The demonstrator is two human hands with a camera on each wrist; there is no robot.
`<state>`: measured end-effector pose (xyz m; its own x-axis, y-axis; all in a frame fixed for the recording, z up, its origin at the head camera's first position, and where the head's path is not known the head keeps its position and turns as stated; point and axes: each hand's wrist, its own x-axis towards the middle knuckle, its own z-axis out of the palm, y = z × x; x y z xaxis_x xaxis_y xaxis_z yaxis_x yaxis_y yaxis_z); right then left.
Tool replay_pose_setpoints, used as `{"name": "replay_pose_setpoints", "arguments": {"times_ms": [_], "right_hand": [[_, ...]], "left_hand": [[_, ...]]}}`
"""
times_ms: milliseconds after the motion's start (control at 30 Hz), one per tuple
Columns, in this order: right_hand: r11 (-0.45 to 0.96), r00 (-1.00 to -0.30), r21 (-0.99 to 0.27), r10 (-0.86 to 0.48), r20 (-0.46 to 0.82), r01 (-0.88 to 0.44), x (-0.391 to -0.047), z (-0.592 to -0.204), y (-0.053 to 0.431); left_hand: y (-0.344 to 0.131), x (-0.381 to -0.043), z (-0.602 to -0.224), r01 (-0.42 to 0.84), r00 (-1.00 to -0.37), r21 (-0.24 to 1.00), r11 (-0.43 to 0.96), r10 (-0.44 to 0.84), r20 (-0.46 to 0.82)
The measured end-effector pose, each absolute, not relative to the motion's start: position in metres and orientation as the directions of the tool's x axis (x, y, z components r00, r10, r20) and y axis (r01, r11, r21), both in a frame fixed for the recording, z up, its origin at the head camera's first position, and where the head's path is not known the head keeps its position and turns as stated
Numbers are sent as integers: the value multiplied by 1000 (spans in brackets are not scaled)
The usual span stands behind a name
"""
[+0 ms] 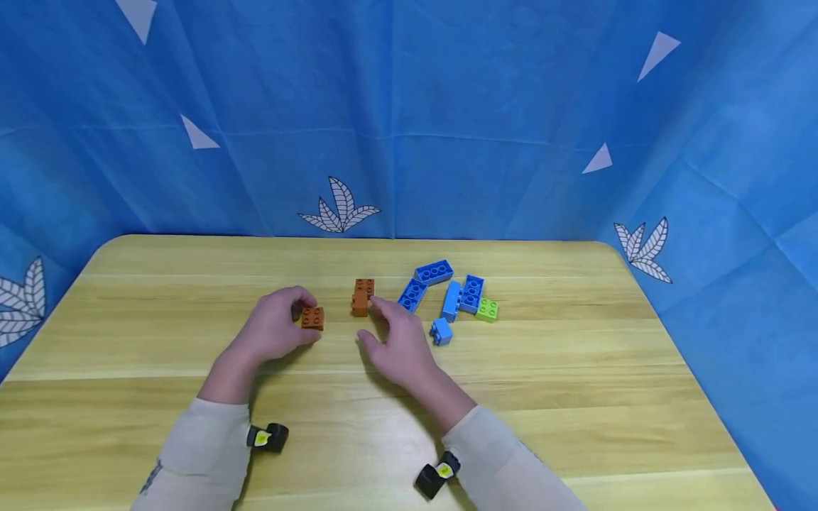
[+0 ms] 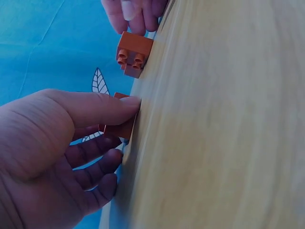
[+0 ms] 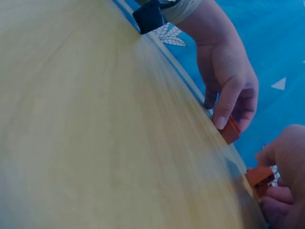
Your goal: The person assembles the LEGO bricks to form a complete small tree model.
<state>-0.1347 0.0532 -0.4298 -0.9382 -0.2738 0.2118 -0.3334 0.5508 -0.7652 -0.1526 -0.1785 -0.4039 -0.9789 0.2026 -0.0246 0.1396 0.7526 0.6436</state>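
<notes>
In the head view my left hand (image 1: 275,325) holds an orange-brown toy brick (image 1: 312,318), studs up, on the table. The left wrist view has the thumb laid across this brick (image 2: 125,130), which partly hides it. To its right are two more orange-brown bricks, a front one (image 1: 361,303) and a back one (image 1: 365,283), close together. My right hand (image 1: 401,345) is beside them, thumb and index finger spread. Its index fingertip is at the front brick's right side; whether it touches is unclear. In the right wrist view its fingers partly cover these bricks (image 3: 259,175).
Right of my right hand lie several blue bricks, among them a back one (image 1: 434,272), one on its side (image 1: 451,301) and a small one (image 1: 441,331). A green brick (image 1: 487,309) is at their right. A blue curtain (image 1: 447,170) hangs behind the wooden table (image 1: 543,411).
</notes>
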Motion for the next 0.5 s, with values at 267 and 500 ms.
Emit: {"name": "replay_pose_setpoints", "arguments": {"times_ms": [267, 500], "right_hand": [[575, -935, -737, -225, 275, -355, -145, -434, 51], [595, -933, -719, -232, 273, -359, -150, -437, 45]], "left_hand": [[-178, -154, -404, 162, -978, 647, 745, 209, 5], [-176, -156, -406, 155, -980, 660, 735, 198, 10]]}}
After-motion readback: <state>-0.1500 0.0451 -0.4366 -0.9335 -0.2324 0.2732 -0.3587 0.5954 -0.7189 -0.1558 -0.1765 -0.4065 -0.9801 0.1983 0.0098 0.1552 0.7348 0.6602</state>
